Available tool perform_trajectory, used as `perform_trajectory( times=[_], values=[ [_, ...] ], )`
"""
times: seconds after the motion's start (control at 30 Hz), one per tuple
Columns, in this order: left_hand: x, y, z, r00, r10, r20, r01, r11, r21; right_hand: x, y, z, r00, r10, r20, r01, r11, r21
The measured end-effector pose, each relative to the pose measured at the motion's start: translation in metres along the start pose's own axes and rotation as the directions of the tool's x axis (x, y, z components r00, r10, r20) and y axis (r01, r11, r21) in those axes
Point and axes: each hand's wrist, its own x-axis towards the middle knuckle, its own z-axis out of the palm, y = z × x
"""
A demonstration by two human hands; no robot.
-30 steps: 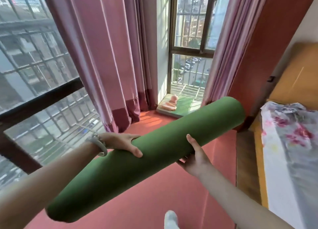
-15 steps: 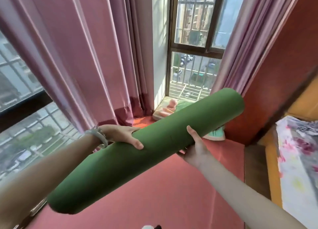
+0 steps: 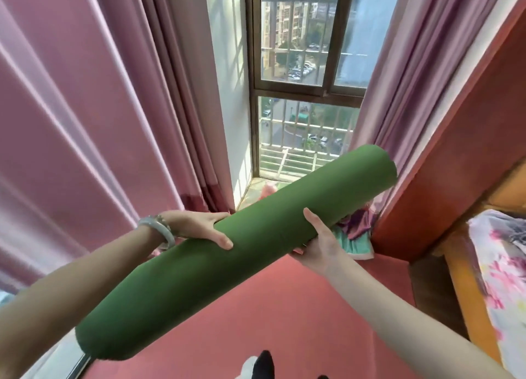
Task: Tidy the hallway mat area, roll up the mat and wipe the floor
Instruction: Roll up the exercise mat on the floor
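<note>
No text, label, brand, number or sign can be read anywhere in view.

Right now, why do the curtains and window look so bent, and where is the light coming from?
Head view: the wide-angle lens bows the pink curtains and window frame outward at the edges. Daylight enters through that window, brightening the wall beside it and the far end of the rolled green mat; the picture is slightly soft throughout.
</note>
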Motion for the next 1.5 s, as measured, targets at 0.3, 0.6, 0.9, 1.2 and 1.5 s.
perform_trajectory(
  times=[0.3,0.6,0.9,1.2,1.5],
  values=[
    [0.113,0.036,-0.134,0.995,0.034,0.091,-0.032,0.999,-0.028,0.12,-0.095,0.035,0.994,-0.011,-0.107,0.016,0.999,0.043],
    [0.238,0.066,-0.237,0.995,0.023,0.097,-0.01,0.991,-0.131,0.277,-0.194,0.04,0.99,0.026,-0.141,-0.038,0.996,-0.086],
    [0.354,0.094,-0.332,0.998,-0.038,0.049,0.047,0.978,-0.206,0.422,-0.284,0.043,0.982,0.022,-0.188,-0.049,0.989,-0.139],
    [0.491,0.092,-0.424,0.989,-0.059,0.137,0.08,0.984,-0.157,0.57,-0.318,0.026,0.948,0.01,-0.317,-0.037,0.996,-0.079],
    [0.686,0.023,-0.426,0.987,-0.133,0.094,0.135,0.991,-0.015,0.707,-0.32,-0.065,0.887,0.045,-0.459,-0.041,0.999,0.019]
  ],
)
